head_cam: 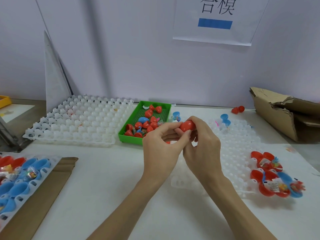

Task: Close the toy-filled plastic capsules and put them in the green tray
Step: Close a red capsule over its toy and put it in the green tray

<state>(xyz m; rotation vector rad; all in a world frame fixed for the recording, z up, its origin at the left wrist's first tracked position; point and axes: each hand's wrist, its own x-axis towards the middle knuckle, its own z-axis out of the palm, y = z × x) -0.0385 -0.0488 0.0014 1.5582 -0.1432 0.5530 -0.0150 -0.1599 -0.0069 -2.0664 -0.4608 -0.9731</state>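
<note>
white paper sheet (pixel 212 30) on back wall | large black characters "合模", tops cut off by frame edge | solid blue bar beneath, unlettered | small toy-packet labels too small to read

Bare table (pixel 107 179) before green tray (pixel 129 135), white grid trays (pixel 78 122) flanking.

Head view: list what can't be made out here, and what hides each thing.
- Red capsule: whether it is snapped fully shut; the left hand and right hand cover its seam.
- Green tray: its near right corner and any capsules there, behind the left hand.
- Blue capsules tray, lower left: cut off by the frame edge.
- Wall sign: top cut off by the upper edge.
- Toy packets, right: print too small.
</note>
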